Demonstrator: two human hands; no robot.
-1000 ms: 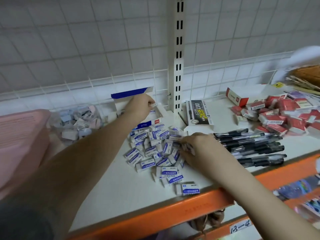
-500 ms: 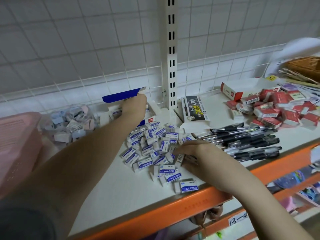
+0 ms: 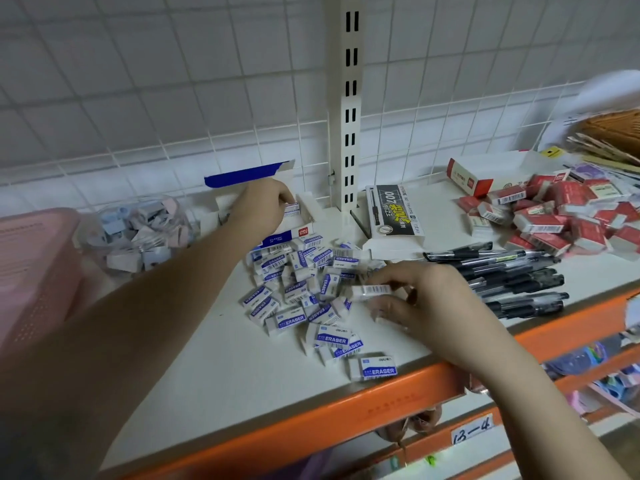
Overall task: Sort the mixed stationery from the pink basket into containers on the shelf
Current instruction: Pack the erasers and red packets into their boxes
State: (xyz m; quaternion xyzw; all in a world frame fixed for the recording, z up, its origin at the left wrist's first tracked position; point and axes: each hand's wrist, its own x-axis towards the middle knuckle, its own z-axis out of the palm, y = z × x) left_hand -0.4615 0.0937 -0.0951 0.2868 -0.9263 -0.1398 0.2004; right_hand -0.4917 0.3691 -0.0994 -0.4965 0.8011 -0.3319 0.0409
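My left hand pinches one small paper-sleeved eraser over the open cardboard box, seemingly; my right hand pinches another rectangular eraser.

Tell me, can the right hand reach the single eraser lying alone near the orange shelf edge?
Probably yes. The lone eraser lies on bare shelf just below the right hand, with nothing between them. That hand already pinches another eraser, so its grip would likely need freeing first.
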